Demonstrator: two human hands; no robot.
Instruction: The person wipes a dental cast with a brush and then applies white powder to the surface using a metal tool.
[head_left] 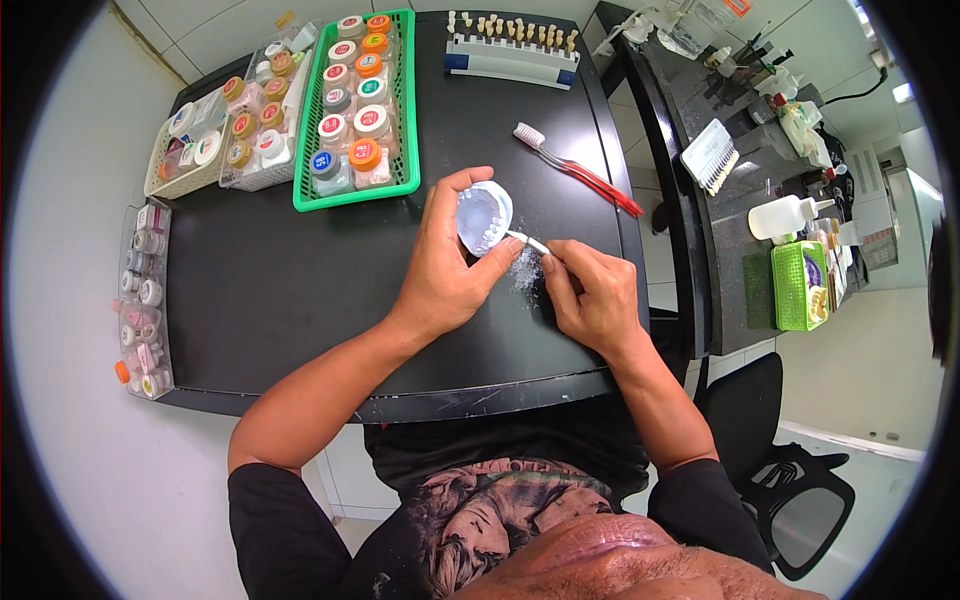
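Note:
A pale blue-white dental cast (482, 213) is gripped in my left hand (445, 270), its fingers round the left side and thumb underneath by the row of teeth. My right hand (593, 293) pinches a thin whitish tool (535, 245), whose tip meets the cast at its right side. White shavings and powder (524, 278) lie scattered on the black table (250, 310) below. Two red-handled toothbrushes (590, 180) lie to the upper right of my hands, the nearer head with white bristles.
A green basket of jars (300, 180), other jar trays (230, 165) and a shade guide (508, 67) stand at the back. A jar rack (140, 300) lines the left edge. The right counter (740, 280) holds a squeeze bottle (780, 220) and a green basket (785, 285), beside a chair (745, 400).

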